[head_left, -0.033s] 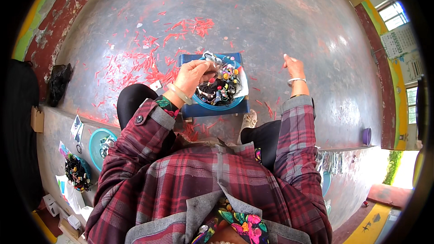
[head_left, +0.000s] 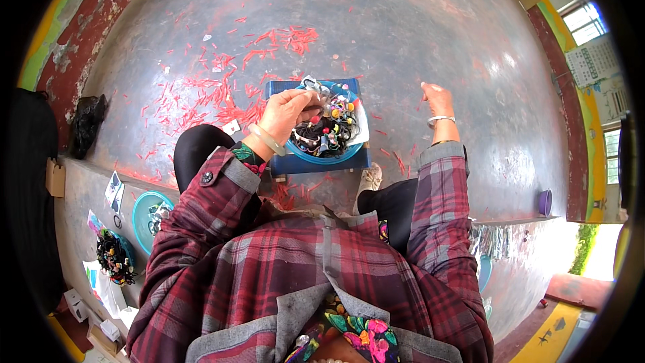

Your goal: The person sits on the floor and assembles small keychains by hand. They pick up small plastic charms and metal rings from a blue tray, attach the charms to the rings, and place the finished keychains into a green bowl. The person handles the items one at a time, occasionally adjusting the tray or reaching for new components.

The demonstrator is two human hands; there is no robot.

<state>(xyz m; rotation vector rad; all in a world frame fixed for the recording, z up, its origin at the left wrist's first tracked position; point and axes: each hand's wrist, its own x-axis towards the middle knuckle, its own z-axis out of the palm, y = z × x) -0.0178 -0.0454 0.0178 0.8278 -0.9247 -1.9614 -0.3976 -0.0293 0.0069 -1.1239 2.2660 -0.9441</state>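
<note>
Left hand [head_left: 285,114] seems to handle hair ties [head_left: 328,133] at the basin's [head_left: 329,159] nine o'clock, grip unclear; right hand [head_left: 439,101], fisted at three; next needs steadiness.

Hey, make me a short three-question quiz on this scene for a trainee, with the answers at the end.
1. Pick one. The hand reaching over the blue basin belongs to which side? A: right. B: left.
2. True or false: the right hand is touching the basin.
3. Fill in: the scraps scattered over the floor are mostly ____.

Key:
1. B, the left hand.
2. False; the right hand is apart from it.
3. Red.
</note>
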